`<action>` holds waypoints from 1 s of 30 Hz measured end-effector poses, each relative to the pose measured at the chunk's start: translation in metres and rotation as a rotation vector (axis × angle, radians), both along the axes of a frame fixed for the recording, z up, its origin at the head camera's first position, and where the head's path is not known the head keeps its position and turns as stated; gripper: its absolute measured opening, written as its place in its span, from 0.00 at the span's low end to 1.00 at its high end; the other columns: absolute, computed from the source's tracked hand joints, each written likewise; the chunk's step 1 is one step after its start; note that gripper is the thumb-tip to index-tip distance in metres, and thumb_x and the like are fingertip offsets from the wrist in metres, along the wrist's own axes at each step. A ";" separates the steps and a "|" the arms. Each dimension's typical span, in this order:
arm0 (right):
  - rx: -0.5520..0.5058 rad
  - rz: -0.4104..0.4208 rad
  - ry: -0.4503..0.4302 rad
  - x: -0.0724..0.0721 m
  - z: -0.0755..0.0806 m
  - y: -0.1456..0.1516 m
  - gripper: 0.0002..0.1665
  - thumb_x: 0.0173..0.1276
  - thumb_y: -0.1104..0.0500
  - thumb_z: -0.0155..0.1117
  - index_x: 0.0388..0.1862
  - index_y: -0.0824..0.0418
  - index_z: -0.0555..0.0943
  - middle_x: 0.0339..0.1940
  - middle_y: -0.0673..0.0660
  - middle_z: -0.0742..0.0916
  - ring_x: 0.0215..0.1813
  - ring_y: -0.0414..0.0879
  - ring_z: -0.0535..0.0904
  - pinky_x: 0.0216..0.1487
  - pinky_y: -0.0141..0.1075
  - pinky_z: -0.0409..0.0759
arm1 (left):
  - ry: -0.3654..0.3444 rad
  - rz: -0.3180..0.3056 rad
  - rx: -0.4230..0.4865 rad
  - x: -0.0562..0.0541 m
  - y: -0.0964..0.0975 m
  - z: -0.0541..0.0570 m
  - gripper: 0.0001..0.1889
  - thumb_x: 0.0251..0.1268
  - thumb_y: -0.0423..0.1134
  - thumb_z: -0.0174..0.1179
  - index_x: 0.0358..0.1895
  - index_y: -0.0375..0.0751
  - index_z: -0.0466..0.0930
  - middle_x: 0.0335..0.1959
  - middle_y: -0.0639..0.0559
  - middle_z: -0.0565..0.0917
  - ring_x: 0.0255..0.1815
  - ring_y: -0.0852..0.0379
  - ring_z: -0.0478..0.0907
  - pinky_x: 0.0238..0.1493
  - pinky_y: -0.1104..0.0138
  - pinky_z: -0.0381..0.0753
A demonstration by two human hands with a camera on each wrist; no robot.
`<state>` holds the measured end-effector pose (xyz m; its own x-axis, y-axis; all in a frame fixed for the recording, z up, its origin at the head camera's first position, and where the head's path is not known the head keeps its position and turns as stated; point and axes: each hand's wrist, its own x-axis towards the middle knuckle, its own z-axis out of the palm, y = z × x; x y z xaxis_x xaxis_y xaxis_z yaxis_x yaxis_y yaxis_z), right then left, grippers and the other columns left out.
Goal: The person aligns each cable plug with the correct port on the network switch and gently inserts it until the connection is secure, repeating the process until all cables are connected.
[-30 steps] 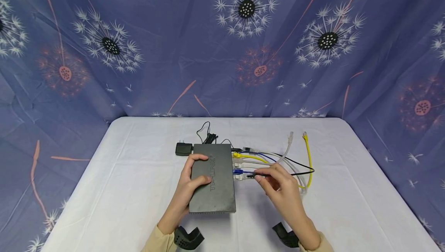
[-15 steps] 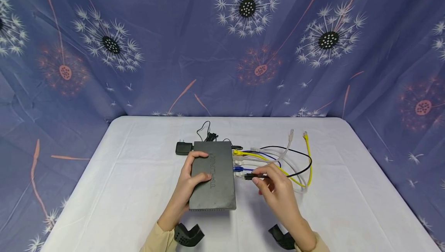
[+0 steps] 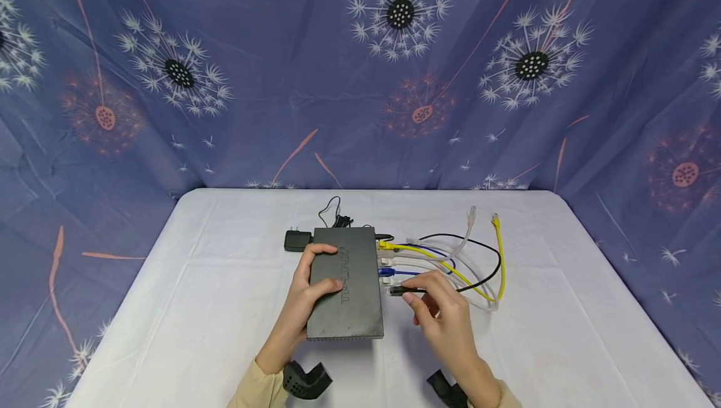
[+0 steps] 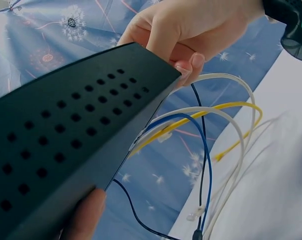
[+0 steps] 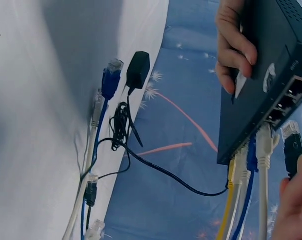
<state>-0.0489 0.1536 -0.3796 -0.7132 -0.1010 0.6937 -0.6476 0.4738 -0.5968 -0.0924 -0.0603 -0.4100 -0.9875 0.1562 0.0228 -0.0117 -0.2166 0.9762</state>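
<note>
In the head view my left hand (image 3: 298,308) grips a black TP-LINK network switch (image 3: 352,320) by its left side, thumb on top. My right hand (image 3: 445,317) pinches a black Ethernet cable just behind its plug (image 3: 397,291). That black plug (image 5: 293,150) is close to the switch's port side but apart from it in the right wrist view. Several ports (image 5: 285,104) there have nothing in them. Beside them a white cable (image 5: 264,150), a blue cable (image 5: 252,160) and a yellow cable (image 5: 230,200) are plugged in, along with grey ones.
A black power adapter (image 3: 297,240) and its bundled cord (image 3: 340,221) lie behind the switch on the white table (image 3: 225,220). The free ends of a grey cable (image 3: 470,217) and a yellow one (image 3: 496,223) point toward the back. A patterned curtain (image 3: 315,82) hangs behind.
My right hand has pulled the black plug out from among the other cables and brought it left and toward me, nearer the switch's front ports. My left hand and the switch have barely moved.
</note>
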 end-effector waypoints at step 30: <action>-0.175 0.014 0.164 -0.003 -0.032 -0.011 0.07 0.55 0.75 0.67 0.34 0.72 0.82 0.31 0.62 0.77 0.15 0.38 0.70 0.17 0.23 0.70 | -0.016 -0.020 -0.028 0.003 0.000 0.006 0.27 0.51 0.31 0.58 0.58 0.48 0.69 0.58 0.43 0.65 0.53 0.44 0.63 0.49 0.55 0.63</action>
<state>-0.0518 0.1430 -0.4119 -0.5892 0.0222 0.8076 -0.7481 0.3626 -0.5558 -0.0890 -0.0605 -0.4044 -0.9844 0.1762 0.0028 -0.0310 -0.1887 0.9815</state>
